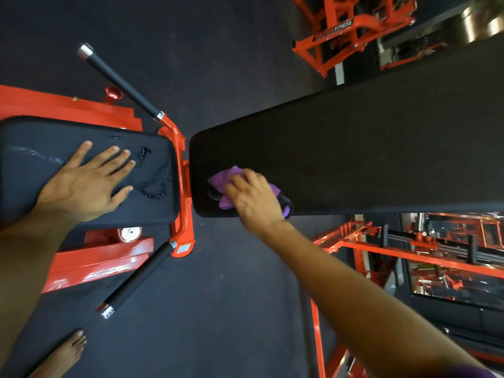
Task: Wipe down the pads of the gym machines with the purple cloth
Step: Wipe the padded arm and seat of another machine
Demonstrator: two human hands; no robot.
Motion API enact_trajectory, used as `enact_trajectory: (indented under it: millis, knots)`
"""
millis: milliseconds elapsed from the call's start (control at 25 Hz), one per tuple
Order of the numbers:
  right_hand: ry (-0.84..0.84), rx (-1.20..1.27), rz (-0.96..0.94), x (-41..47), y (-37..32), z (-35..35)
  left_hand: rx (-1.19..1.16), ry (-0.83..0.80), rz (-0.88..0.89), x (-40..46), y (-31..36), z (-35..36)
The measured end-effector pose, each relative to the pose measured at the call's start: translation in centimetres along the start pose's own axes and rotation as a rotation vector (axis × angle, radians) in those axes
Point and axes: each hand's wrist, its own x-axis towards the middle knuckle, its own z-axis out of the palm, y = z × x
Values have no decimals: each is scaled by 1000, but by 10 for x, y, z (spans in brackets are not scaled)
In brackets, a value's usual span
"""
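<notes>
Two black pads, one cloth, and the long one runs away to the right of the grip.

The long black upholstered back pad [354,148] is the biggest thing here; its long axis stretches from its rounded near end up and off to the right, so nearly all its unwiped surface lies beyond the right hand [253,197]. Left of it, across the orange steel frame [181,165], sits the shorter black seat pad [152,156], beaded with wet droplets. The left hand [84,184] rests flat on that seat, fingers spread, holding nothing. The right hand's grip is bunched over the crumpled purple cloth [226,177], pressing it onto the back pad's near end. I'd judge that hand better placed to sweep rightward along the length.
</notes>
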Motion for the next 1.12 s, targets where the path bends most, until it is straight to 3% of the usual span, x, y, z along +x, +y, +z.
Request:
enact_trajectory:
  millis: [120,240,320,400,600,760,840,960,1040,1120]
  knots:
    - [137,-3,108,-60,49,-53,6,1,9,-1,0,-3]
    - [276,-44,346,-123,105,-119,47,-30,5,-1,1,-3]
    - [380,-103,458,-136,111,-122,90,-82,0,0,2,-5]
    - [436,-90,439,-118,94,-92,128,-115,-6,-2,2,-6]
    - [239,21,175,-33,27,-9,60,-25,-3,-5,-1,3]
    - [63,-2,57,-27,16,-16,66,-37,7,-4,0,6]
    - [125,-2,103,-56,45,-48,92,-185,1,-2,3,-5]
    - [283,45,300,-105,72,-78,85,-550,-111,26,16,-44]
    - [283,282,351,-121,57,-64,21,-654,-187,38,34,-77]
    - [144,692,309,-122,18,-43,1,-577,-157,24,55,-111]
